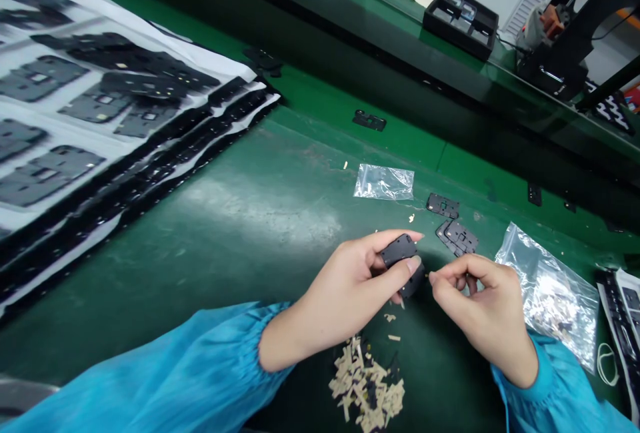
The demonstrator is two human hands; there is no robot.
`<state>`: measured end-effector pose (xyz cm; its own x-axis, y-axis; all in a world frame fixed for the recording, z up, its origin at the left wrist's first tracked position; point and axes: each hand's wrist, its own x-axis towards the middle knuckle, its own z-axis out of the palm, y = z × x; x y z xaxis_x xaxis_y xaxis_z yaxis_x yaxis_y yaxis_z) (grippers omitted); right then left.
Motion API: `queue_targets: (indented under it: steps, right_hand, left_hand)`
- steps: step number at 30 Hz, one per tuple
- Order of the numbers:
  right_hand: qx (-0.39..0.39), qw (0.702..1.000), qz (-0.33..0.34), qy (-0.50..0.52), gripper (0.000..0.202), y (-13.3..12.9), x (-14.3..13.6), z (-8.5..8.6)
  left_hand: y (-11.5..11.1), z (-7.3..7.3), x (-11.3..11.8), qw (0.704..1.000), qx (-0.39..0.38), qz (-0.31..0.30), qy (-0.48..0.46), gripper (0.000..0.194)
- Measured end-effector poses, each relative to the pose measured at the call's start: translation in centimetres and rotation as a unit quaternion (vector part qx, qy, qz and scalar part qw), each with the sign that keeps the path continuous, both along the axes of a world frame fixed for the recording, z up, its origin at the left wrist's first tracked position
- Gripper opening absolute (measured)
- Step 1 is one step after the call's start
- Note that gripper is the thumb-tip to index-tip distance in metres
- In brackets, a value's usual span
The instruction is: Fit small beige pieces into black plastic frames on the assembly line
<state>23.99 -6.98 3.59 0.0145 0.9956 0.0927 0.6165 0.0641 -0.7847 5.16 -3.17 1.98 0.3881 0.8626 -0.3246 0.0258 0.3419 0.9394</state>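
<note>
A black plastic plate-like part (399, 250) is gripped in my left hand (350, 280), between thumb and fingers. The thumb lies across its face, and part of it is hidden. Just to its right, my right hand (483, 306) is closed in a pinch near the part's edge. Something tiny may be at those fingertips, too small to name. Below my left hand lies a heap of small beige strips (367, 386) mixed with dark bits. Several flat black plates (460, 238) rest beyond my right hand.
Trays of black parts (50, 173) are stacked at the left. A small clear bag (384, 182) lies ahead, and a larger clear bag (555, 293) sits by my right wrist. A rubber band (607, 364) is at far right. A black box (461, 22) stands on the raised ledge.
</note>
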Motion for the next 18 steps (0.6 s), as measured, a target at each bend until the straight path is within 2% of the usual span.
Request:
queue_targets:
  steps: [9, 18]
  right_hand:
    - [0.009, 1.0, 0.006, -0.012, 0.018, -0.03, -0.04, 0.05]
    - [0.017, 0.999, 0.008, -0.026, 0.019, 0.05, -0.13, -0.01]
  left_hand:
    - [-0.03, 0.13, 0.11, 1.0, 0.021, 0.006, 0.021, 0.037]
    - [-0.39, -0.44, 0.04, 0.999, 0.034, -0.003, 0.033, 0.04]
